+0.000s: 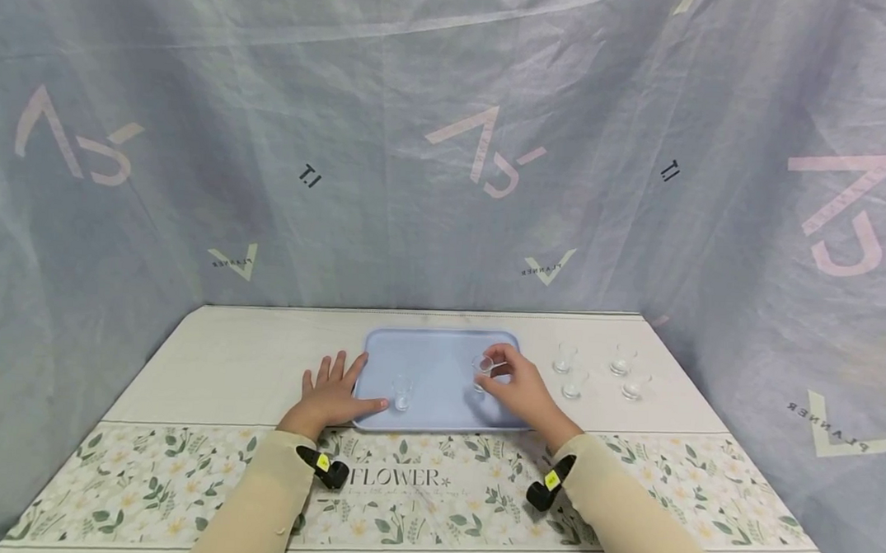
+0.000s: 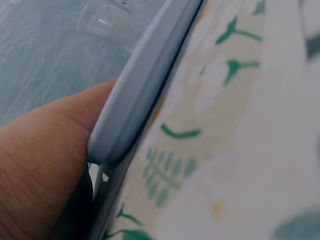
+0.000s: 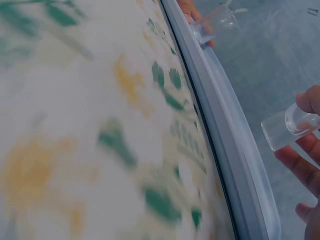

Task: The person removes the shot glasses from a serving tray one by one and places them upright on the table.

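My right hand (image 1: pixel 516 387) pinches a small clear shot glass (image 1: pixel 482 373) between thumb and fingers, over the right part of a light blue tray (image 1: pixel 440 351). In the right wrist view the held glass (image 3: pixel 282 131) shows between the fingertips, beside the tray rim (image 3: pixel 220 100). Spread out at the tray's left edge lies my left hand (image 1: pixel 331 397), its thumb reaching over the rim. Near that thumb, a second shot glass (image 1: pixel 402 394) stands on the tray; part of this glass (image 2: pixel 112 22) appears in the left wrist view.
Several more clear glasses (image 1: pixel 573 385) stand on the white tabletop right of the tray. A floral cloth strip (image 1: pixel 418 506) runs along the front. Grey curtains (image 1: pixel 389 142) enclose the back and sides.
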Demonstrator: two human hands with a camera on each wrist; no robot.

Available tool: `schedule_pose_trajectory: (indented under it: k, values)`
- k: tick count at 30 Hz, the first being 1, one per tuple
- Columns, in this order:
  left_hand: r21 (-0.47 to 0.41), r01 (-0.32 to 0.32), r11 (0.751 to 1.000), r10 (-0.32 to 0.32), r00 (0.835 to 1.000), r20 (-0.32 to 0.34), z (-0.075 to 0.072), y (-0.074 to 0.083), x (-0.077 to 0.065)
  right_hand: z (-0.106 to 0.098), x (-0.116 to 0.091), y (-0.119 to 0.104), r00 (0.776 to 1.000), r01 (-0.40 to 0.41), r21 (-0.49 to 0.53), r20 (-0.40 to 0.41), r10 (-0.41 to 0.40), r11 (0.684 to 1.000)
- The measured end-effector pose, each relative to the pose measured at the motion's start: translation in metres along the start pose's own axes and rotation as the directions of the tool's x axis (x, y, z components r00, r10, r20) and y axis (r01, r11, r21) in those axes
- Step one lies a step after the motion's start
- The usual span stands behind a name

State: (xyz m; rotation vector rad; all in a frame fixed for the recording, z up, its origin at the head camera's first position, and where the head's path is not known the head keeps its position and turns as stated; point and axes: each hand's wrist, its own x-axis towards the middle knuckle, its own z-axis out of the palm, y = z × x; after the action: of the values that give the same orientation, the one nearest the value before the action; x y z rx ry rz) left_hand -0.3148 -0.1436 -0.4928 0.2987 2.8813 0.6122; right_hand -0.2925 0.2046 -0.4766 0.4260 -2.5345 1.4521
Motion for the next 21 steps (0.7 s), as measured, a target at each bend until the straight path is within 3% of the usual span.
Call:
schedule_pose_trajectory:
  k: [7, 21]
  values:
    - [-0.001, 0.000, 1.000, 0.000, 1.000, 0.006, -0.001, 0.001, -0.001, -0.028, -0.026, 0.007, 0.999, 0.027, 0.028, -0.021, -0.026, 0.999]
    - [-0.004, -0.004, 1.000, 0.004, 1.000, -0.003, 0.000, 0.000, -0.001, -0.077, -0.075, 0.020, 0.997, 0.049, -0.047, -0.055, -0.051, 0.998]
